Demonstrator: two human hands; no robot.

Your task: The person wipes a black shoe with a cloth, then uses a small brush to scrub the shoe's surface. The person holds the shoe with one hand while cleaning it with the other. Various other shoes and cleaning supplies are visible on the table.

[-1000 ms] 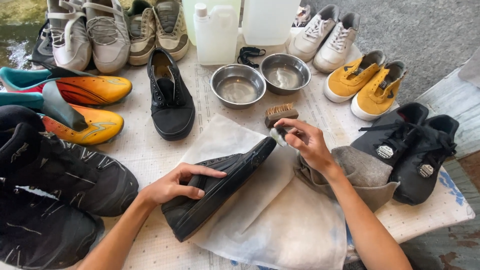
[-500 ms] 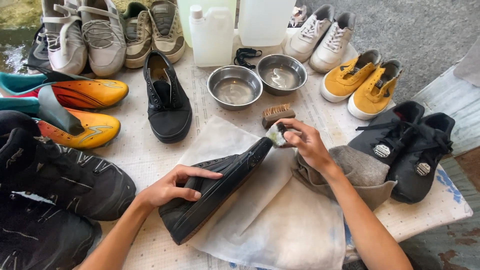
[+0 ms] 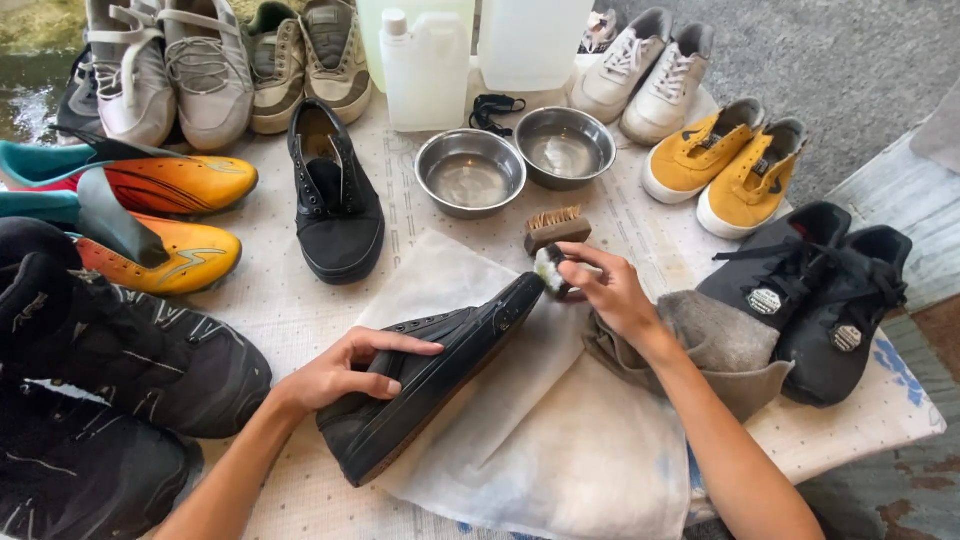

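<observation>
A black low sneaker lies on its side on a white cloth, sole edge facing me. My left hand presses on its upper and holds it steady. My right hand grips a small brush with pale, soapy bristles that touch the shoe's toe. A wooden brush with tan bristles lies just beyond it.
Two steel bowls with liquid sit behind, plus white plastic jugs. Around stand a black shoe, orange boots, yellow sneakers, white sneakers, black high-tops, a grey rag.
My right hand has slid slightly left along the toe with the small brush. My left hand and the shoe stay as they were.
</observation>
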